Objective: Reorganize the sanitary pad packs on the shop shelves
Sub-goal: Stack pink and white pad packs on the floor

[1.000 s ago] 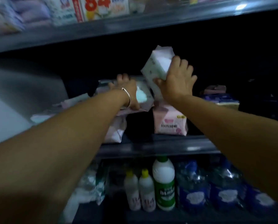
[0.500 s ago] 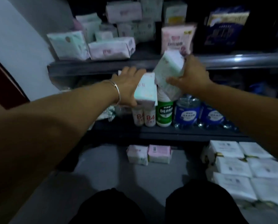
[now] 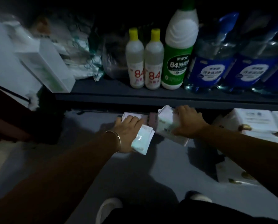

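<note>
Head view, dim light. Left hand point(image 3: 129, 126) grasps a pale teal pad pack point(image 3: 141, 141) low over the grey floor point(image 3: 80, 159). Right hand point(image 3: 188, 121) grips a white pad pack point(image 3: 165, 125) beside it, both just below the front edge of the bottom shelf point(image 3: 135, 96) of disinfectant bottles point(image 3: 152, 62).

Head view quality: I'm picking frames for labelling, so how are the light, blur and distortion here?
Head view: dim overall, upper shelf recess nearly black; the bottle labels read sharply; motion blur smears the white box at left; the left hand and right hand with their packs are soft; wide-angle bending shows at the edges.
</note>
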`<control>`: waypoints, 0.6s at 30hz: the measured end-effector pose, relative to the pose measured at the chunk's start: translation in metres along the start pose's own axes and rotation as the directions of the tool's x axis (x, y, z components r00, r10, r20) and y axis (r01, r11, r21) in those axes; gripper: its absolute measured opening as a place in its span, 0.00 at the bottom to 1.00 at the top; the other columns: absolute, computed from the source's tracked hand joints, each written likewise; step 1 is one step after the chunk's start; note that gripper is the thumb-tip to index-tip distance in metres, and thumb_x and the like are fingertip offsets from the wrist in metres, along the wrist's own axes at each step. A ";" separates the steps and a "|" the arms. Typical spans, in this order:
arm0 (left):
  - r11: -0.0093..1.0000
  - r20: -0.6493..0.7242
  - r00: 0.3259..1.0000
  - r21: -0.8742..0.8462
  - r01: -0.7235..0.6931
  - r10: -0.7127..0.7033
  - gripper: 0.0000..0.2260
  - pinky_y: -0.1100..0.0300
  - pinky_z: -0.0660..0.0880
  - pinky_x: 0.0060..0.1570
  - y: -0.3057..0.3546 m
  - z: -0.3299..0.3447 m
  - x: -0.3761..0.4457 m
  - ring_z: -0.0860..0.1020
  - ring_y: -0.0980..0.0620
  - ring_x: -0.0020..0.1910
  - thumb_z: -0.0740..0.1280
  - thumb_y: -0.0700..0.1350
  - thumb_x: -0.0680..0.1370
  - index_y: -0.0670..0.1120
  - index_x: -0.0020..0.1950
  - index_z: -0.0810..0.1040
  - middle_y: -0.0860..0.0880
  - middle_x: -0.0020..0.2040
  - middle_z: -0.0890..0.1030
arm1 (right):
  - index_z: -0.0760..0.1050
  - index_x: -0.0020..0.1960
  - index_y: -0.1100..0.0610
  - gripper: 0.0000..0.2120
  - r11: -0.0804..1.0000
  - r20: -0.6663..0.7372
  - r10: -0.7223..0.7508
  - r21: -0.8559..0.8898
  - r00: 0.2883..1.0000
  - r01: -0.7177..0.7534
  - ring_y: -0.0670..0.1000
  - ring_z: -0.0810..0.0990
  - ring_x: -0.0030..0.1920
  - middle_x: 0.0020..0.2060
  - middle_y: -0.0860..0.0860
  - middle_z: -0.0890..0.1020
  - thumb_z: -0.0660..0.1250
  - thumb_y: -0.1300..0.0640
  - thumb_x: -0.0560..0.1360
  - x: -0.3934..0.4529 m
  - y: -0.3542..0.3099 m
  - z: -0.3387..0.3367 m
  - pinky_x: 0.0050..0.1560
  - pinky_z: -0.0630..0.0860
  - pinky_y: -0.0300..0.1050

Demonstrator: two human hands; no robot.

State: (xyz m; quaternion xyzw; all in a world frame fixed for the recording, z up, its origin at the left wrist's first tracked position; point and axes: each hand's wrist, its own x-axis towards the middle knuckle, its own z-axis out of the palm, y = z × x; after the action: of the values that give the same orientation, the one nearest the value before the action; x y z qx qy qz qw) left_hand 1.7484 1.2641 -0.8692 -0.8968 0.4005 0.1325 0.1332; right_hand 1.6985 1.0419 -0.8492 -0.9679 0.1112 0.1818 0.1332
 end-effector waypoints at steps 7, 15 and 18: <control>0.996 -0.244 0.969 0.081 0.044 -0.023 0.39 0.50 0.72 0.45 -0.004 0.052 0.018 0.74 0.46 0.51 0.80 0.59 0.53 0.46 0.58 0.70 0.45 0.54 0.75 | 0.51 0.75 0.53 0.42 0.963 0.047 -0.225 -0.145 0.973 0.229 0.53 0.60 0.69 0.70 0.52 0.61 0.70 0.46 0.69 0.005 0.004 0.050 0.67 0.57 0.47; 0.992 -0.336 0.936 0.025 0.123 -0.107 0.36 0.50 0.74 0.37 0.008 0.098 0.026 0.73 0.45 0.47 0.80 0.50 0.50 0.44 0.52 0.67 0.44 0.47 0.77 | 0.50 0.75 0.50 0.39 0.941 0.112 -0.242 -0.214 0.964 0.261 0.55 0.51 0.74 0.75 0.51 0.51 0.70 0.52 0.72 0.014 0.008 0.093 0.72 0.57 0.54; 0.995 -0.366 0.927 0.034 0.097 -0.078 0.30 0.52 0.73 0.34 0.007 0.104 0.023 0.73 0.45 0.42 0.80 0.46 0.54 0.45 0.47 0.66 0.44 0.42 0.77 | 0.56 0.72 0.47 0.34 0.932 0.072 -0.291 -0.203 0.954 0.300 0.55 0.53 0.73 0.74 0.50 0.53 0.69 0.56 0.72 0.015 0.009 0.093 0.71 0.60 0.51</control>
State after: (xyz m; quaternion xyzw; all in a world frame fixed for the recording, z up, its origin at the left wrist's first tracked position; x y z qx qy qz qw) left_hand 1.7445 1.2794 -0.9749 -0.9191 0.3810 -0.0524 0.0856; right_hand 1.6800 1.0591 -0.9408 -0.9783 -0.0585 0.1903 0.0573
